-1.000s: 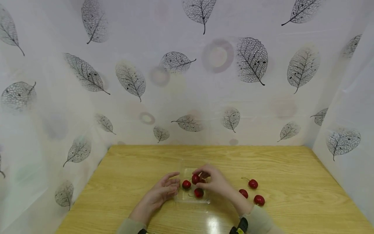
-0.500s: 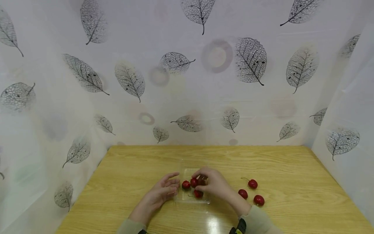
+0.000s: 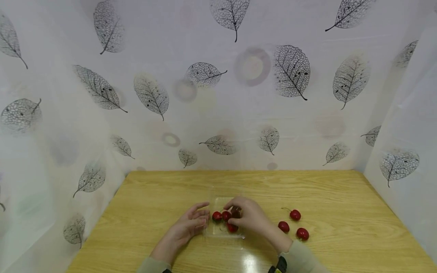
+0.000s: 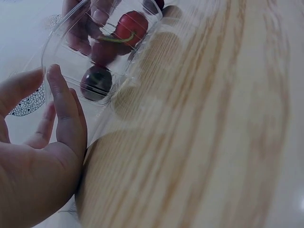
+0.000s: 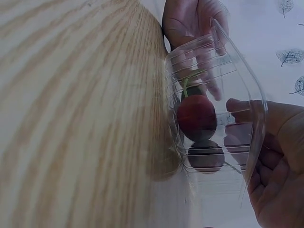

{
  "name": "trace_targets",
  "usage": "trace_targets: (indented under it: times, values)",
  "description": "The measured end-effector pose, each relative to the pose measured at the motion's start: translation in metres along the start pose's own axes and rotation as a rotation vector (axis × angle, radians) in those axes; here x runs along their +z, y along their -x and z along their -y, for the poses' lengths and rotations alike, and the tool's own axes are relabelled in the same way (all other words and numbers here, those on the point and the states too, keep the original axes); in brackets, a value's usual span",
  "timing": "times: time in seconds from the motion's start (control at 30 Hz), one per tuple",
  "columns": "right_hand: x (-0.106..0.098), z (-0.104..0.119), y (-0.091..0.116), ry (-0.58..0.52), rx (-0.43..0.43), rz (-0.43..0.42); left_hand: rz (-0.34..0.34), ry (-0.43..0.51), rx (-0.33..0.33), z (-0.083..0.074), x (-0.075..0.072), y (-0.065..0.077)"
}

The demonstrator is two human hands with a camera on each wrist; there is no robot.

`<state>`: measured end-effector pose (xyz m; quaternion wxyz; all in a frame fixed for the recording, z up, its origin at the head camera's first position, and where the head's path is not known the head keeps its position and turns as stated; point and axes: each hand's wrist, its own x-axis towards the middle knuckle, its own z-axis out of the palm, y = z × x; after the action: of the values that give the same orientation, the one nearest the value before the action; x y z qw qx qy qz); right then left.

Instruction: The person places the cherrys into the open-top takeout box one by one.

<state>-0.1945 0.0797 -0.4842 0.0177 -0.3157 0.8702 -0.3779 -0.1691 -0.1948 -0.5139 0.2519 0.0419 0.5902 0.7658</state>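
Observation:
A clear plastic container [image 3: 224, 236] sits on the wooden table with several red cherries inside. My right hand [image 3: 254, 218] reaches over its right side, thumb and index finger around a cherry [image 3: 226, 216] low in the container. Beside that one lie another cherry [image 3: 217, 216] on the left and a nearer cherry [image 3: 232, 228]; a further one is partly hidden behind the right fingers. My left hand [image 3: 186, 227] rests against the container's left wall, fingers extended. The left wrist view shows its fingertips at the clear wall, near a dark-looking cherry [image 4: 96, 83].
To the right of the container, three loose cherries lie on the table [image 3: 153, 197]: a stemmed cherry [image 3: 295, 215], a cherry [image 3: 283, 226] by the right forearm and a nearer cherry [image 3: 302, 233]. Leaf-patterned sheeting [image 3: 218, 113] encloses the table's back and sides.
My right hand has lowered its cherry into the container, down next to the cherry on the left. The left hand has stayed at the container's wall.

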Motion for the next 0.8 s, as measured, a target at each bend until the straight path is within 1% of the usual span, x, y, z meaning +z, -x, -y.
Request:
trace_targets:
  times: [0.17, 0.43, 0.53, 0.8]
  values:
    - [-0.0002, 0.0010, 0.0000, -0.006, -0.005, 0.000, 0.001, 0.002, -0.002, -0.0007, 0.0003, 0.0003]
    - [0.0011, -0.0007, 0.0010, -0.046, 0.017, -0.022, -0.006, -0.013, -0.009, -0.0011, 0.0011, 0.0004]
    - [0.0023, -0.0025, 0.0018, -0.083, 0.015, -0.035, -0.008, -0.013, -0.009, -0.0015, 0.0017, 0.0003]
    - [0.0007, -0.0032, 0.0042, -0.232, 0.013, -0.048, -0.006, 0.001, -0.004, -0.0018, 0.0019, 0.0006]
